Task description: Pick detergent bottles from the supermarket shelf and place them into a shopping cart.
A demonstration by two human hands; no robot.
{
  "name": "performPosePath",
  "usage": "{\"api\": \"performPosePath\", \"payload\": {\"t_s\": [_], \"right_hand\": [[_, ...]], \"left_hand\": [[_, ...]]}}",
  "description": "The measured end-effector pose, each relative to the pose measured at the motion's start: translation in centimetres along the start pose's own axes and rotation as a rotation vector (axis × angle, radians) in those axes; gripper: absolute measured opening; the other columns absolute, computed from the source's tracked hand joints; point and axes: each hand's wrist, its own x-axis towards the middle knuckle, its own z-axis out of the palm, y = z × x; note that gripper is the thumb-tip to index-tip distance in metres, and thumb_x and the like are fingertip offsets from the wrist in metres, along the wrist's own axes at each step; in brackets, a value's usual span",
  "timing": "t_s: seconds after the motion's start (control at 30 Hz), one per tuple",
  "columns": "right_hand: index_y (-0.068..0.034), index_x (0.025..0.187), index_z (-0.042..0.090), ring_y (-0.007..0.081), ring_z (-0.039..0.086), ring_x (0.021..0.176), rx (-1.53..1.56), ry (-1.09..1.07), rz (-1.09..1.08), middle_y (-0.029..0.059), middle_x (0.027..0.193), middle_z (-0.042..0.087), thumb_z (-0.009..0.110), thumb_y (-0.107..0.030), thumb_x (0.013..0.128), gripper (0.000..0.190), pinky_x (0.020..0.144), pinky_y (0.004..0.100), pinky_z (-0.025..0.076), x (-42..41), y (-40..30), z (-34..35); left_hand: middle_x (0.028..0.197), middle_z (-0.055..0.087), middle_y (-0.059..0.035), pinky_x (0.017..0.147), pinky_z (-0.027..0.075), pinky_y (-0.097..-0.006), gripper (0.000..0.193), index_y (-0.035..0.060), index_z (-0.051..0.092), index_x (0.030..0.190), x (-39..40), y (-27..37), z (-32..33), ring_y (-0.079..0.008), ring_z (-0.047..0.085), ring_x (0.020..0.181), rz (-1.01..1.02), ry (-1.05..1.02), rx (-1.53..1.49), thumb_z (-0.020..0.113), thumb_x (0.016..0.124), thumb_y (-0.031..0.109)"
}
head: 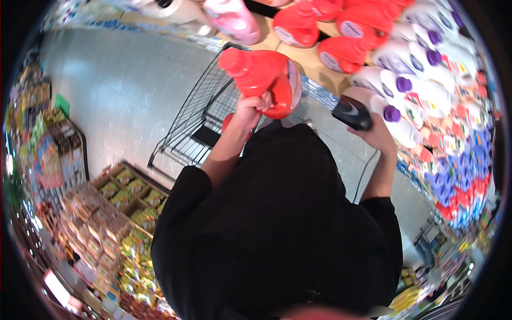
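My left hand [253,107] grips a large red plastic jug [256,70] by its handle. The jug tilts, its red cap toward the upper left and a label on its right side. Below and left of it stands a black wire shopping cart [188,120] with a dark panel and a partly hidden red item behind my forearm. In my right hand [376,134] is a small black case [352,113] with a pale swoosh mark, held beside the shelf. A thin dark cable [365,174] hangs near my right forearm; its ends are hidden.
More red jugs [298,26] and a pink bottle [236,20] stand on the shelf ahead. White bottles with purple caps [400,84] line the right side. At lower left is a display of cartons with yellow-green packets [124,186]. Grey tiled floor [120,80] lies beyond the cart.
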Motion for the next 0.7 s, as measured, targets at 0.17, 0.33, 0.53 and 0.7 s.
{"api": "performPosePath", "payload": {"t_s": [0.17,0.33,0.53,0.7], "right_hand": [[-0.002,0.109,0.068,0.0219,0.062,0.080,-0.045,-0.077,0.290,0.0114,0.088,0.070,0.088,-0.025,0.070,0.049,0.081,0.0359,0.050,-1.0,-0.5,2.5],[-0.001,0.103,0.068,0.0209,0.059,0.075,-0.095,-0.160,0.352,0.0105,0.081,0.068,0.087,-0.023,0.071,0.043,0.077,0.0360,0.050,0.0,-3.3,3.7],[0.000,0.101,0.067,0.0176,0.060,0.074,-0.041,-0.224,0.358,0.0085,0.081,0.068,0.088,-0.023,0.069,0.045,0.076,0.0355,0.050,1.2,-3.1,5.1],[-0.003,0.101,0.069,0.0216,0.063,0.077,0.024,-0.309,0.412,0.0117,0.085,0.071,0.084,-0.012,0.069,0.037,0.081,0.0354,0.050,1.8,-3.0,7.0]], "left_hand": [[0.059,0.051,-0.0024,0.061,0.046,-0.0302,0.021,0.0025,0.057,0.083,-1.5,0.2,-5.0,-0.0152,0.048,0.052,-0.033,0.200,0.266,0.057,0.062,0.000],[0.079,0.070,-0.0138,0.072,0.054,-0.0386,0.030,0.0062,0.071,0.090,-1.1,-0.9,-14.9,-0.0278,0.069,0.075,-0.211,0.313,1.153,0.074,0.062,0.017],[0.099,0.073,-0.0159,0.086,0.054,-0.0425,0.047,0.0121,0.072,0.107,0.0,-2.8,-23.5,-0.0332,0.069,0.097,-0.482,0.401,1.473,0.076,0.064,0.030],[0.107,0.072,-0.0166,0.090,0.054,-0.0408,0.048,0.0087,0.071,0.110,1.1,-5.0,-30.9,-0.0311,0.068,0.105,-0.738,0.521,1.401,0.080,0.068,0.031]]}}
